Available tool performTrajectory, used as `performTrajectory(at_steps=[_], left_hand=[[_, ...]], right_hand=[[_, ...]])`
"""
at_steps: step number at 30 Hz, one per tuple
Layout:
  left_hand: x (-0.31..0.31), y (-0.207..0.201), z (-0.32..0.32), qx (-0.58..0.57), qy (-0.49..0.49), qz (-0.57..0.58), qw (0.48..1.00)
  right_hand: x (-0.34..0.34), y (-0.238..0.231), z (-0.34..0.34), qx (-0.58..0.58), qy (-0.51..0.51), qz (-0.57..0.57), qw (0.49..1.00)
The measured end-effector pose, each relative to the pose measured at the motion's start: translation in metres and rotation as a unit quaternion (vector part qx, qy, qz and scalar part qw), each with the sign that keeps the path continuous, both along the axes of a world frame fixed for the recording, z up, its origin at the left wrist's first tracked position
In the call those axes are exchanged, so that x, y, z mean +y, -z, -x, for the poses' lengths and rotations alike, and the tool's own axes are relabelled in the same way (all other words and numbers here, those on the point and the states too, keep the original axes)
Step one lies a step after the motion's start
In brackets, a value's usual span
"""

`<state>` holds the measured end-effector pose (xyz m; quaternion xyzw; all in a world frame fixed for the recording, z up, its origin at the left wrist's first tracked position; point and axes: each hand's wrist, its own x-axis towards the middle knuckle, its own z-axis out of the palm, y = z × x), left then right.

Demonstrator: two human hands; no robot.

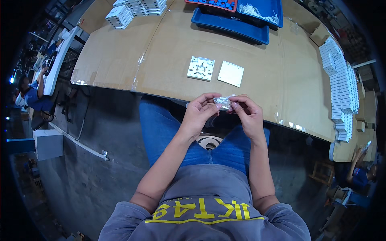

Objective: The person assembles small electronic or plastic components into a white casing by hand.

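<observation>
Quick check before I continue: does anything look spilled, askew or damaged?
Nothing clearly stands out. The white parts lie within their tray, the plain plate and patterned plate lie apart, and the left hand and right hand hold the packet. Fine damage would be too small to tell.

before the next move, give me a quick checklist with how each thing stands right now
1. Left hand on the packet: ok, fingertips on it
2. Right hand on the packet: ok, pinching its other side
3. A hand free: not ok, both are on the packet
4. Packet opened: cannot tell, fingers cover much of it
5. Patterned plate and plain plate apart on the table: ok
</observation>
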<state>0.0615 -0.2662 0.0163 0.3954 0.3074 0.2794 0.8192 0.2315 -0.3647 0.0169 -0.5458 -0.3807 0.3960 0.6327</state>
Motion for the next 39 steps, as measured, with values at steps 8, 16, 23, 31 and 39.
performTrajectory(at_steps=[8, 16, 23, 31, 39], left_hand=[[0.009, -0.001, 0.004, 0.050, 0.005, -0.058, 0.997], [0.006, 0.005, 0.005, 0.030, 0.028, -0.069, 0.997], [0.008, 0.005, 0.006, 0.055, 0.038, -0.086, 0.994], [-0.001, 0.013, 0.000, 0.029, 0.036, -0.056, 0.997], [0.001, 0.015, 0.002, -0.001, 0.011, 0.036, 0.999]], right_hand=[[0.000, -0.004, 0.002, 0.012, 0.034, -0.003, 0.999], [0.002, -0.005, 0.003, 0.048, 0.011, -0.011, 0.999], [0.004, -0.004, 0.005, 0.080, -0.024, 0.014, 0.996], [0.006, 0.016, 0.007, 0.100, 0.020, 0.045, 0.994], [0.008, 0.007, 0.012, 0.106, 0.002, 0.055, 0.993]])
